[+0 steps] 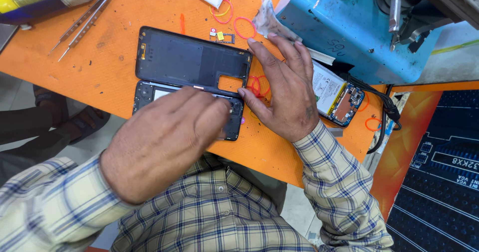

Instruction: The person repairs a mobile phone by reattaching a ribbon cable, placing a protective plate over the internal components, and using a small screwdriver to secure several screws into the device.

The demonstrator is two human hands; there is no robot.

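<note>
A dark plastic phone back cover [189,60] lies inside-up on the orange mat [115,77]. Just below it lies the opened phone body [232,125], mostly hidden under my left hand [164,137], whose fingers press on its middle. My right hand [284,90] rests flat at the right ends of both parts, thumb touching the phone's top corner and index finger against the cover's edge. Red rubber bands [258,86] lie under that hand.
A SIM tray [222,36] and rubber bands [244,27] lie above the cover. Tweezers [85,20] sit at upper left. Another opened phone with battery [337,95] lies right, by a blue machine [349,27] with a black cable [386,107].
</note>
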